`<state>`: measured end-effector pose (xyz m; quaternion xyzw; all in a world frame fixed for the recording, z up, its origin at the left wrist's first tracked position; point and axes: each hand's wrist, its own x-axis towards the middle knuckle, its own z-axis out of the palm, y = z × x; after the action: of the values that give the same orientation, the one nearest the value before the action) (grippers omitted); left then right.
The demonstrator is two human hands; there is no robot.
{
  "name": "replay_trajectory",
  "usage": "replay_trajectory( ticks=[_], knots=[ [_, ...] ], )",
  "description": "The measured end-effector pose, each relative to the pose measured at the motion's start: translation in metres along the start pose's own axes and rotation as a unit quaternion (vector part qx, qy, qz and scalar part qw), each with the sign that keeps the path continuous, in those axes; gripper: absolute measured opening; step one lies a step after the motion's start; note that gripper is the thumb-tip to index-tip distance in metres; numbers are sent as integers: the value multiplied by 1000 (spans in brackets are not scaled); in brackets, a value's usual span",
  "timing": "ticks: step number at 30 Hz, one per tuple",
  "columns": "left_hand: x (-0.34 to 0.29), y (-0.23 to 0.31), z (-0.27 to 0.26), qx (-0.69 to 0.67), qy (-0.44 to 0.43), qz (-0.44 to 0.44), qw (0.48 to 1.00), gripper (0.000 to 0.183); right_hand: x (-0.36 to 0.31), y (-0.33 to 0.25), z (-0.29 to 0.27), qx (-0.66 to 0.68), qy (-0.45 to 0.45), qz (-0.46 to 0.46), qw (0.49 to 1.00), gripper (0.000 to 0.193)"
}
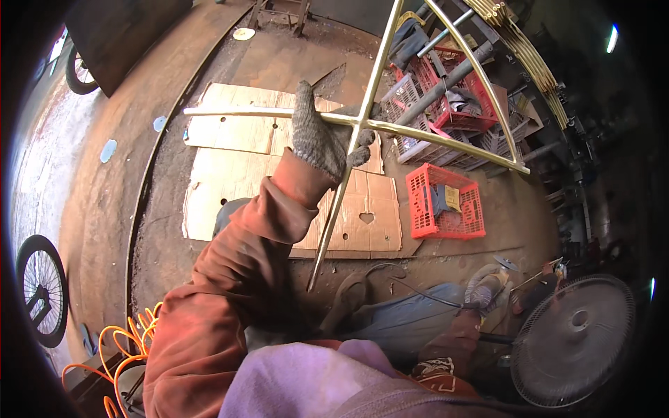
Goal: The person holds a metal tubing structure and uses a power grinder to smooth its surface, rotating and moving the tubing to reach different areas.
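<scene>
My left hand (322, 139), in a grey knitted glove, is wrapped around a shiny brass-coloured tube frame (446, 143) close to where its tubes cross. One straight tube points left past my thumb, another runs down toward my lap, and a curved tube joins the frame's right end. Low on the right, beside a jeans-covered leg, my gloved right hand (486, 287) is closed around a dark corded tool, apparently an angle grinder. A small grey disc (506, 263) shows at the tool's far end. My fingers hide most of its body.
Flattened cardboard (362, 233) lies on the floor under the frame. A red plastic crate (446, 226) stands to its right, with more crates (481, 104) behind. A round fan (578, 334) is near my right side; orange coiled hose (115, 355) lies lower left.
</scene>
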<state>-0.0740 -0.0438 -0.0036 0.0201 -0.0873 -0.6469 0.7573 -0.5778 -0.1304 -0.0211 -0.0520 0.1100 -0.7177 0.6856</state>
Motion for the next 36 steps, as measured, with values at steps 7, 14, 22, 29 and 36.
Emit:
replay_trajectory(
  ticks=[7, 14, 22, 29, 36],
  knots=[
    [0, -5, -8, -40, -53, -37, 997, 116, 4, 1, -5, -3, 4, 34, 999, 36],
    [-6, -3, 1, -44, -68, -48, 996, 122, 7, -10, -9, 71, 8, 155, 985, 35],
    [-1, -8, -10, 2, -156, -53, 986, 126, 8, -4, -13, 26, -6, 80, 996, 35],
    [-8, -12, -3, 26, -95, -27, 995, 124, 2, -10, -15, -43, -40, 127, 990, 40],
    [-4, -21, 3, 83, -107, 35, 990, 110, 1, -2, -14, 1, -39, 68, 997, 47]
  ],
)
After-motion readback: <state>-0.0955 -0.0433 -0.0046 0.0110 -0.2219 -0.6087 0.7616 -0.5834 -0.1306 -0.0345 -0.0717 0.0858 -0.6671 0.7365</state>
